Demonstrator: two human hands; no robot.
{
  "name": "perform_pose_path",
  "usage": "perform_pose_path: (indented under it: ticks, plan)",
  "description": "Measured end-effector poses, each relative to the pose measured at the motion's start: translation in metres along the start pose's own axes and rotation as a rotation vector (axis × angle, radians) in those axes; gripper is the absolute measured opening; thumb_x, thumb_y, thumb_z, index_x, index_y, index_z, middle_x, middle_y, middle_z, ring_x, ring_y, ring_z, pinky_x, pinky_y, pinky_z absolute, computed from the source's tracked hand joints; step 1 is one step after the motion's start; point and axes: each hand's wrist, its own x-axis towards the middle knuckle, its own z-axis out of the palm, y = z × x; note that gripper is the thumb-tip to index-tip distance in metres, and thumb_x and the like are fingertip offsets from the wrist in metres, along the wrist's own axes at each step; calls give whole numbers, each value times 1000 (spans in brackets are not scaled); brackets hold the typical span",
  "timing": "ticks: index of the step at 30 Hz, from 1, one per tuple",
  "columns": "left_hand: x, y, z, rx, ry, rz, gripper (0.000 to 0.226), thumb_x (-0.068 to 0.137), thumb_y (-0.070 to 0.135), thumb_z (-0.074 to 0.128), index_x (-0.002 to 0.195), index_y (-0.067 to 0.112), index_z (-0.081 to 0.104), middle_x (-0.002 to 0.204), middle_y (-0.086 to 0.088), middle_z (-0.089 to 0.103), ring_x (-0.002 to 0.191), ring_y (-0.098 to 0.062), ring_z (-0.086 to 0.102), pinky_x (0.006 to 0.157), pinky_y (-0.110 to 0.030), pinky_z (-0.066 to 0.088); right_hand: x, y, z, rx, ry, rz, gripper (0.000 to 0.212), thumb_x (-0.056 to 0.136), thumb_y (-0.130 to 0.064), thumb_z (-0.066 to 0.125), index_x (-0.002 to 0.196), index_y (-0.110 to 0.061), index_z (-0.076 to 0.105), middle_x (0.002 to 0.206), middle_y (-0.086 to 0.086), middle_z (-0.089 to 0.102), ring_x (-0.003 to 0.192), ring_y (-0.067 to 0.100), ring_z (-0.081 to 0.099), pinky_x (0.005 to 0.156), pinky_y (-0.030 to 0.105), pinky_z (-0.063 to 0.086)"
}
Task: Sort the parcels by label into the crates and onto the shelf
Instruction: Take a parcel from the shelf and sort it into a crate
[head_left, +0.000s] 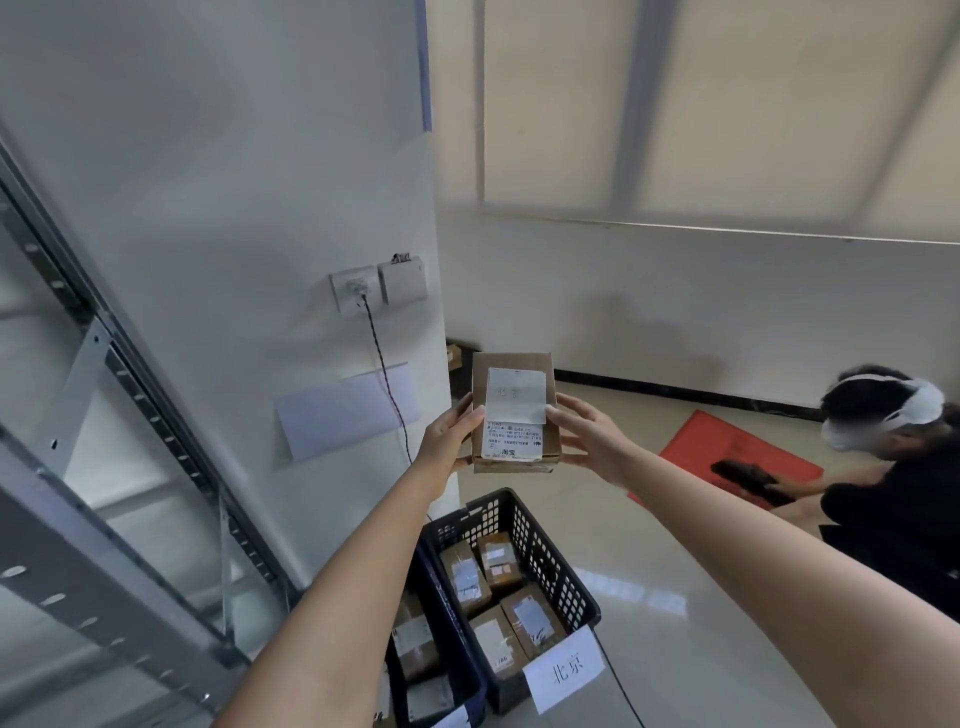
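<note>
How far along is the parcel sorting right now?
Partly done: the dark plastic crate with the 北京 sign already holds several taped cardboard parcels. In hand: both the left hand and right hand hold a small brown cardboard box, label up. Left: placing it.

A matt brown cardboard parcel (514, 410) is faced with a white paper label (515, 415). The crate (545, 561) is made of dark perforated plastic. The floor (649, 571) is finished in glossy tile.

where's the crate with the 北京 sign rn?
Head view, bottom centre: the 北京 crate sits on the floor below the held parcel, right of a second crate and the metal shelf.
</note>
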Motion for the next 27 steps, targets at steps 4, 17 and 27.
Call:
perform_pose_path:
  ticks: [4, 17, 27]
  plan:
    - [3, -4, -7, 2, 57, -6, 49, 95, 35, 60, 143, 30, 48, 123, -2, 66, 117, -18, 58, 75, -34, 54, 13, 1, 6, -2, -50, 19, 51, 91, -30, 67, 139, -29, 47, 118, 1, 65, 109, 24, 62, 90, 39, 50]
    - [-30, -17, 32, -56, 384, -11, 42, 96, 33, 60, 137, 29, 53, 127, -5, 64, 118, -23, 58, 79, -35, 55, 49, 8, -20, -82, -373, 59, 61, 91, -34, 67, 145, -26, 41, 132, 6, 61, 117, 28, 61, 97, 43, 50]
    - [-44, -58, 143, -128, 642, -6, 42, 96, 30, 59, 138, 26, 55, 122, -4, 68, 101, -17, 66, 71, -30, 58, 40, 38, -104, -85, -488, 145, 62, 91, -34, 66, 147, -26, 40, 135, 7, 58, 122, 30, 57, 89, 38, 52]
